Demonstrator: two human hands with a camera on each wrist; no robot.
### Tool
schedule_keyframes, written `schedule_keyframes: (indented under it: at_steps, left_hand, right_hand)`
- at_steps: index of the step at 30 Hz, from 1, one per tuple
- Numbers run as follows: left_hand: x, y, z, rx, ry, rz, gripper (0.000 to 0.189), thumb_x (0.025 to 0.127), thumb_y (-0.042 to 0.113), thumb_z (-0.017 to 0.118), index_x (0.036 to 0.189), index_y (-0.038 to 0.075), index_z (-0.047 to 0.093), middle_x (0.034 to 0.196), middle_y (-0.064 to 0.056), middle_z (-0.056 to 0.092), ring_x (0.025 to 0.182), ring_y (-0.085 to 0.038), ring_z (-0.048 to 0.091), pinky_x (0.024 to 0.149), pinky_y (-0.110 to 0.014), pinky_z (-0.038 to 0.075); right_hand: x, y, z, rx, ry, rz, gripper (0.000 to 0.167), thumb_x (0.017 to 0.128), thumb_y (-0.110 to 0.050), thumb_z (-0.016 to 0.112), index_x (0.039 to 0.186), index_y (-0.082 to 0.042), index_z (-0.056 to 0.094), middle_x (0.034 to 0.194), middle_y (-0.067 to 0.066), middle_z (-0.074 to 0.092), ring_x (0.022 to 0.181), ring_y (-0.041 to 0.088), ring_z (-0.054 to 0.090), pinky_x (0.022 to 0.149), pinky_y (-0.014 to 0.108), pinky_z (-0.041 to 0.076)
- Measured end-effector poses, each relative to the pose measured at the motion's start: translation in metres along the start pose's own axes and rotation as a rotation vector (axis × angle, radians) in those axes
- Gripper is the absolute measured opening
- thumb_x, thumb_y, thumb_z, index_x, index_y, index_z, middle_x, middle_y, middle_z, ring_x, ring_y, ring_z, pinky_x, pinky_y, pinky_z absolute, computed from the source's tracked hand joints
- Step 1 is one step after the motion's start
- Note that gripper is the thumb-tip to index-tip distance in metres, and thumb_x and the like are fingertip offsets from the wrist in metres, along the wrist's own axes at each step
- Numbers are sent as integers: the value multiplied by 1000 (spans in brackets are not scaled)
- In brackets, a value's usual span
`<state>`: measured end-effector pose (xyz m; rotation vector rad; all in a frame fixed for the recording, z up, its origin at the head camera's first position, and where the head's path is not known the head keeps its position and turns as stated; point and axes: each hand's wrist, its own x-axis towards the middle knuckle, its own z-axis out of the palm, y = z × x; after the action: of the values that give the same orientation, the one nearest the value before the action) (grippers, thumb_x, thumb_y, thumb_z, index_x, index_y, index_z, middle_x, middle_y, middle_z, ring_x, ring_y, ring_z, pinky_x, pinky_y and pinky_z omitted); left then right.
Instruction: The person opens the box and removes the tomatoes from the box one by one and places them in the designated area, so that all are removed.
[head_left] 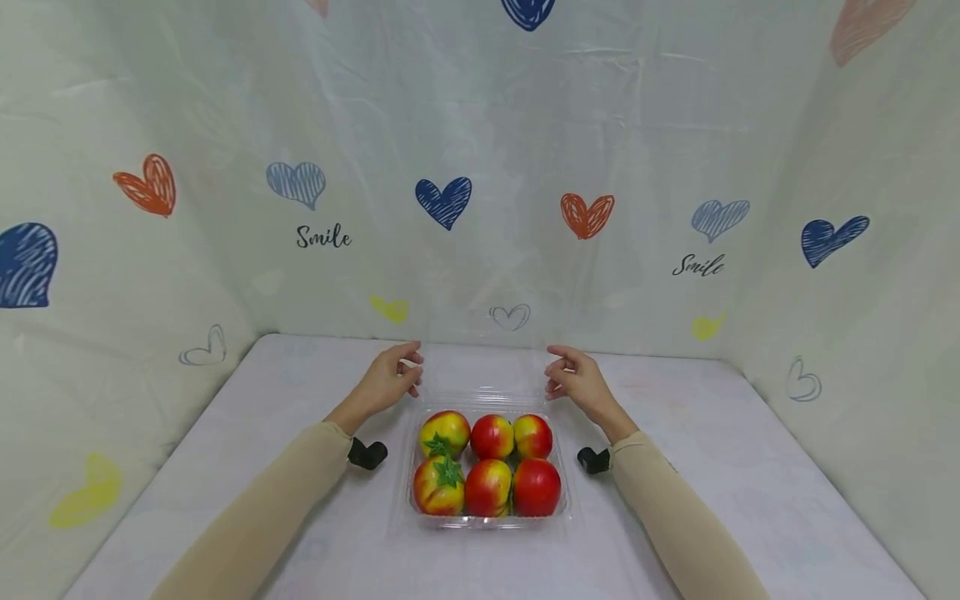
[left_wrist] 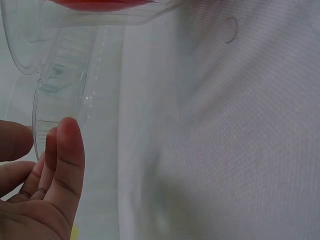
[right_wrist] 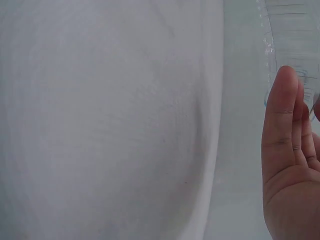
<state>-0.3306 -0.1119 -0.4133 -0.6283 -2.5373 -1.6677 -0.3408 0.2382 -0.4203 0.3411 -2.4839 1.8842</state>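
- A clear plastic box point(head_left: 487, 523) stood on the white tablecloth point(head_left: 480, 571), centred between the person's forearms, with its near edge toward the wearer of the camera
- Six red-and-yellow fruits point(head_left: 488, 487) lay inside it in two rows of three, close together
- The two at the left end, one in the back row and one in the front, showed green leafy tops point(head_left: 449, 472)
- The clear lid point(head_left: 480, 367) was raised at the far side of the box, joined along the back edge, so the fruits lay uncovered
- The left hand point(head_left: 390, 377) pinched the lid's left edge in a narrow grip; the left wrist view showed the clear rim passing between the thumb side and the longer fingers point(left_wrist: 70, 160)
- The right hand point(head_left: 585, 383) held the opposite edge in a similarly narrow pinch, though the right wrist view cut off its thumb side and showed mainly the long fingers point(right_wrist: 282, 120)
- Both beige sleeves point(head_left: 273, 492) reached in from the near side, with a small black piece point(head_left: 367, 454) by each wrist, left and right of the box
- Behind the table hung a pale curtain point(head_left: 630, 125) printed with blue, orange, yellow and outlined hearts point(head_left: 444, 202) and the word "Smile" point(head_left: 324, 237) twice
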Motion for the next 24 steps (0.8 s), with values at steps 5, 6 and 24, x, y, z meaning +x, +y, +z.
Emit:
schedule_keyframes:
  at_steps: [5, 6, 24]
  left_hand:
    - [0, -3, 0, -13, -21, -17, 49, 93, -4, 53, 138, -15, 36, 117, -33, 51, 75, -35, 63, 65, -37, 59]
    - [2, -9, 0, -17, -24, -23, 50, 93, -2, 54, 139, -14, 36, 118, -33, 52, 75, -32, 64, 64, -34, 59]
    - [-2, -15, -8, -2, -151, -123, 54, 92, 15, 62, 137, -10, 43, 133, -28, 50, 89, -30, 66, 75, -37, 58]
  right_hand:
    - [0, 4, 0, 9, -18, 39, 47, 95, -1, 53, 139, 9, 39, 102, 34, 53, 68, 21, 60, 66, 38, 60]
    - [0, 5, 0, 8, -20, 42, 47, 95, -1, 53, 139, 9, 39, 101, 33, 54, 68, 22, 60, 66, 38, 60]
    - [-1, 8, -7, -87, -161, 97, 48, 92, -6, 55, 137, 7, 42, 100, 20, 56, 79, 26, 63, 77, 33, 58]
